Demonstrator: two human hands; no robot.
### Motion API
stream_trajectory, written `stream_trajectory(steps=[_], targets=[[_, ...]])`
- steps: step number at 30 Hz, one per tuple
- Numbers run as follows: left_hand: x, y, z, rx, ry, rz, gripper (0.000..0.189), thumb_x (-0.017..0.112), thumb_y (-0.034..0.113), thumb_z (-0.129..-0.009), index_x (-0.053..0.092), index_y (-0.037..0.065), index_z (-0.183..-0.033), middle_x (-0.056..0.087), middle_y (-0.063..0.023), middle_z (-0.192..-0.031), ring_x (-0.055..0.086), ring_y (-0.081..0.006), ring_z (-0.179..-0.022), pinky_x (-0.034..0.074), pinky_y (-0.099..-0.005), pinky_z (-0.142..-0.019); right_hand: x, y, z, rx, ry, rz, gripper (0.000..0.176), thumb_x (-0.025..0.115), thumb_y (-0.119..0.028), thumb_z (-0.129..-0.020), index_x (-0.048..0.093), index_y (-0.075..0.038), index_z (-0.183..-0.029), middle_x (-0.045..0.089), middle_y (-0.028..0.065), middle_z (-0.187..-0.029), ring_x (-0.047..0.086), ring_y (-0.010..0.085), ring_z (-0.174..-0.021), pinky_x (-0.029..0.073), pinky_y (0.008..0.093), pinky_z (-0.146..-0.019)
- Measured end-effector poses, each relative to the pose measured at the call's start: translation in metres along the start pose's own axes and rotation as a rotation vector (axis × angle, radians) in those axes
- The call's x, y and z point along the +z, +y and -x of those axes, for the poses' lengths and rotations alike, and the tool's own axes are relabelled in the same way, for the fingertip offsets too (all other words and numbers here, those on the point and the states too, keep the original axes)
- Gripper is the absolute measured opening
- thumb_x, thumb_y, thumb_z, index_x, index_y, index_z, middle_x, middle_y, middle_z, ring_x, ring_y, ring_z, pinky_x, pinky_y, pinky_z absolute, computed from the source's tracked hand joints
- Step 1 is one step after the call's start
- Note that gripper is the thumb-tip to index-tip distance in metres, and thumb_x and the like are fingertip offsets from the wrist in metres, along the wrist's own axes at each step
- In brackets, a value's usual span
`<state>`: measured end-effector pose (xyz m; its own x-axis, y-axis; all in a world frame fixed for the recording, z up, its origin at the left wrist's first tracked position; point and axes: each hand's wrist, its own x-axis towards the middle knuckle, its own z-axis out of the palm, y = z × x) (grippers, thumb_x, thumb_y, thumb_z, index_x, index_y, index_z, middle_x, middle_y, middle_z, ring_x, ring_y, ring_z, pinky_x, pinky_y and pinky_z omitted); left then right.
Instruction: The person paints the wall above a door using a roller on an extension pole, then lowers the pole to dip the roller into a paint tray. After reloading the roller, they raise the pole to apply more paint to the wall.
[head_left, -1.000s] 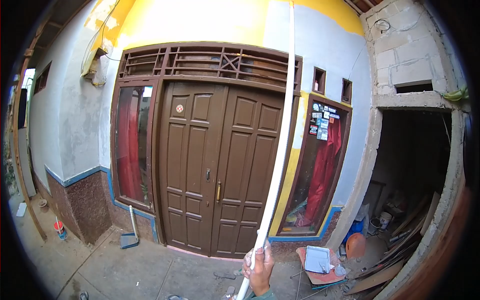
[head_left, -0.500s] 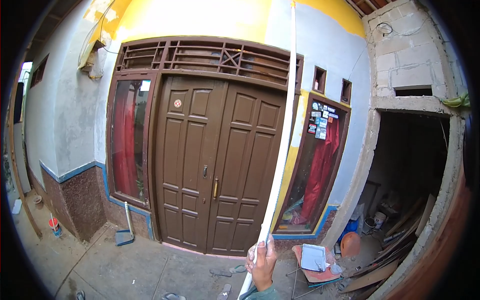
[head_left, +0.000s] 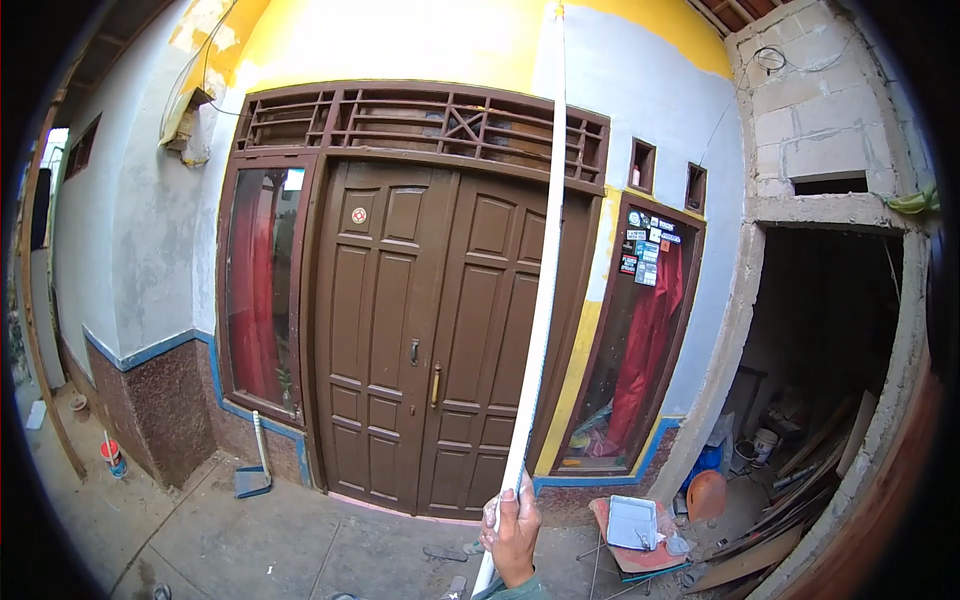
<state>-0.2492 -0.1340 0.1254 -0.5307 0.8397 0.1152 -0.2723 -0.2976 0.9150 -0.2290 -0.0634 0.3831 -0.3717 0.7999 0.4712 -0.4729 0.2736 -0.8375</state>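
My right hand (head_left: pixel 515 535) is wrapped around a long white pole (head_left: pixel 545 290), its thumb on the near side and fingertips showing at the left. Below the hand, a green sleeve shows at the bottom edge. The pole rises at a slight tilt past the brown double door (head_left: pixel 400 330), and its yellow-orange upper end (head_left: pixel 559 12) overlaps the painted wall at the top of the view. My left hand is out of view.
Right of my hand, a paint tray (head_left: pixel 633 523) sits on a small red-topped table (head_left: pixel 610 510). A blue dustpan (head_left: pixel 253 483) and a red-and-blue pot (head_left: pixel 112 457) stand at left. Planks (head_left: pixel 760 550) lean by the dark doorway. Sandals (head_left: pixel 445 553) lie on the floor.
The pole and my right hand have shifted left, the pole's upper end the most. The hand also sits slightly lower in view. Its grip stays closed.
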Motion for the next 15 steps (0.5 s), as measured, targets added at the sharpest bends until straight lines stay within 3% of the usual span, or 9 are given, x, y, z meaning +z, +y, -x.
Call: stream_trajectory(steps=[12, 15], targets=[[0.009, -0.002, -0.027, 0.075, 0.035, -0.052, 0.050, 0.040, 0.045, -0.097, 0.057, 0.007, -0.070, 0.047, -0.0013, -0.051, 0.045, -0.0135, -0.041, 0.033, -0.0297, -0.039, 0.007, -0.002, -0.025, -0.026, -0.032, 0.036, 0.048, 0.040, -0.026, -0.101, 0.030, -0.005, -0.143, 0.043, -0.0014, -0.064, 0.039, 0.0029, -0.047, 0.034, 0.0193, -0.037], [0.012, 0.003, -0.027, 0.089, 0.048, -0.066, 0.050, 0.040, 0.045, -0.096, 0.057, 0.007, -0.070, 0.047, -0.0014, -0.050, 0.044, -0.0135, -0.041, 0.033, -0.0297, -0.039, 0.011, -0.005, -0.033, -0.050, -0.047, 0.089, 0.047, 0.038, -0.030, -0.102, 0.029, -0.010, -0.143, 0.042, -0.0018, -0.061, 0.037, 0.0033, -0.041, 0.032, 0.0199, -0.034]])
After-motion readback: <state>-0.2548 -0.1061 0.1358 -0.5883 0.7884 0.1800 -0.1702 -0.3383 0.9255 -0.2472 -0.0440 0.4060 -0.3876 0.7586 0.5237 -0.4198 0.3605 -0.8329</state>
